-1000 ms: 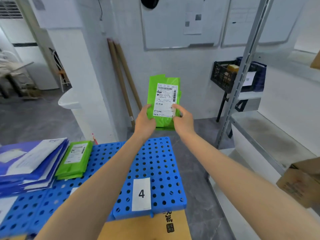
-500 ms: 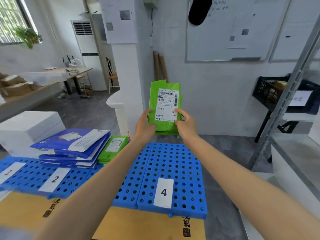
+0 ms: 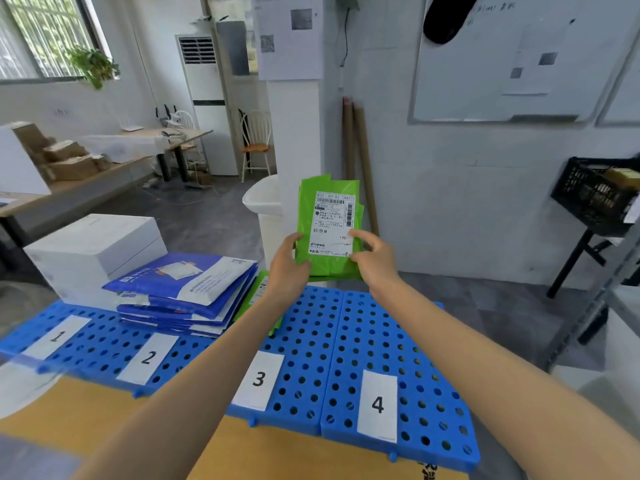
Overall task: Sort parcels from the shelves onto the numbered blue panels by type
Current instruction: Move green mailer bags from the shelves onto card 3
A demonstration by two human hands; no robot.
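Note:
A green parcel bag (image 3: 327, 258) with a white shipping label stands upright in the air above the far edge of the blue panels. My left hand (image 3: 289, 265) grips its lower left edge and my right hand (image 3: 372, 254) pinches its lower right edge, thumb on the label. Below lie blue perforated panels with number cards: panel 1 (image 3: 57, 336), panel 2 (image 3: 149, 356), panel 3 (image 3: 301, 344), panel 4 (image 3: 415, 368). A white box (image 3: 93, 251) sits on panel 1 and a stack of blue mailers (image 3: 187, 289) on panel 2. Green parcels (image 3: 258, 289) on panel 3 are mostly hidden by my left arm.
The panels rest on brown cardboard (image 3: 104, 420). A metal shelf upright (image 3: 602, 296) stands at the right, with a black crate (image 3: 595, 195) on a stand behind it. A white pillar (image 3: 294, 133) and a white bin (image 3: 265, 206) stand behind the panels.
My view has swung left, bringing panels 1, 2 and 3 into sight. Both hands keep their hold on the green parcel, which now hangs over the far edge of panels 3 and 4.

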